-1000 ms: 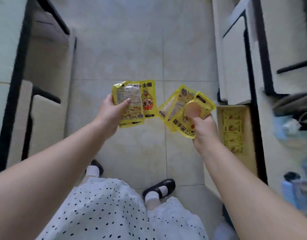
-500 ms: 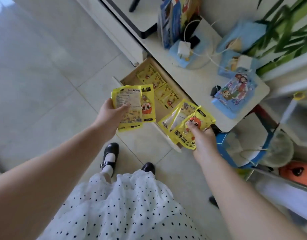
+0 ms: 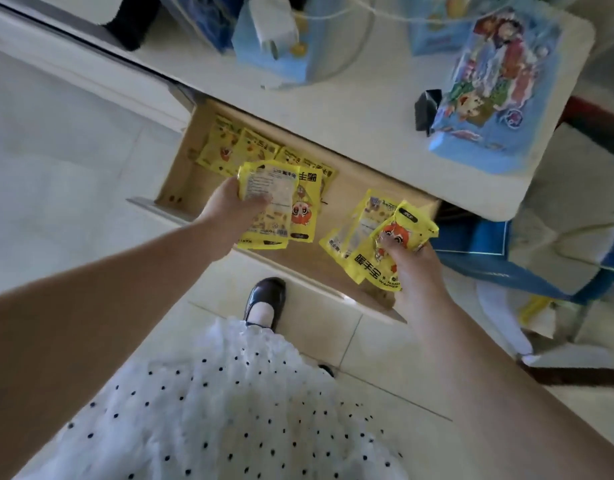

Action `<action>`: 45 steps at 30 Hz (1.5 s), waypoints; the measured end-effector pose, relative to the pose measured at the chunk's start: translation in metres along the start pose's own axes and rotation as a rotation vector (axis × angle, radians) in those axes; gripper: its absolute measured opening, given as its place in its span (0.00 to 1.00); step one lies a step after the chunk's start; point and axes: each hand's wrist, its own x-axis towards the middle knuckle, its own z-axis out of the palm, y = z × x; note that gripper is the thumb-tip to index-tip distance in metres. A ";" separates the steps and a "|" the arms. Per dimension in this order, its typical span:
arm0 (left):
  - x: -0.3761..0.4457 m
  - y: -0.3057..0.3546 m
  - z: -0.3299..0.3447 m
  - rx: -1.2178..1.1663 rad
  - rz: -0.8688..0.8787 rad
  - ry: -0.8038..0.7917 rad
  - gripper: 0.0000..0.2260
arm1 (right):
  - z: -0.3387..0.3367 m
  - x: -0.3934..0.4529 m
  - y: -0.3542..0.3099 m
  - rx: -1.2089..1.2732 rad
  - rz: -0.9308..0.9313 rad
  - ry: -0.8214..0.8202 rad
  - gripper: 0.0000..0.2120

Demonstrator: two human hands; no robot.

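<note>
My left hand grips a small stack of yellow hand-warmer packets, thumb across the top one's printed back. My right hand pinches another fan of yellow packets with an orange cartoon face on them. Both hands hover over an open wooden drawer pulled out from under a white desk. Several more yellow packets lie flat at the drawer's back left.
The white desk top carries a colourful blue cartoon box, a light blue box with a white charger, cables and a small black object. A blue-framed stool stands right of the drawer. My black shoe is on the tiled floor below.
The view has swung from the bare floor toward the desk; both hands, still holding their packets, now sit directly above the open drawer, closer to it.
</note>
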 end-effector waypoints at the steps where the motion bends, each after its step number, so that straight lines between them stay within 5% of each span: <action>1: 0.019 -0.004 0.005 0.039 0.004 -0.022 0.14 | 0.005 0.018 0.006 -0.001 -0.005 0.004 0.16; 10: 0.141 -0.040 0.055 0.174 0.161 -0.033 0.36 | 0.029 0.153 0.050 -0.080 -0.082 -0.046 0.18; 14: 0.168 -0.040 0.073 0.289 0.249 0.051 0.26 | 0.038 0.185 0.056 -0.167 -0.142 0.001 0.20; 22: 0.174 -0.047 0.104 0.346 0.410 0.288 0.39 | 0.057 0.204 0.064 -0.473 -0.313 0.282 0.25; 26: 0.168 -0.057 0.109 0.706 0.700 0.404 0.31 | 0.056 0.194 0.069 -0.590 -0.351 0.419 0.28; 29: 0.162 -0.062 0.101 1.078 1.067 0.285 0.27 | 0.046 0.193 0.075 -0.570 -0.348 0.403 0.30; 31: 0.160 -0.064 0.095 1.253 1.165 0.114 0.28 | 0.039 0.193 0.077 -0.509 -0.352 0.388 0.33; 34: 0.164 -0.074 0.092 1.516 1.143 -0.071 0.34 | 0.032 0.186 0.074 -0.436 -0.342 0.379 0.42; 37: 0.169 -0.082 0.100 1.666 1.092 -0.090 0.36 | 0.026 0.176 0.071 -0.483 -0.361 0.340 0.45; 45: 0.165 -0.085 0.118 1.753 1.034 -0.044 0.33 | 0.011 0.157 0.091 -1.223 -0.504 0.047 0.35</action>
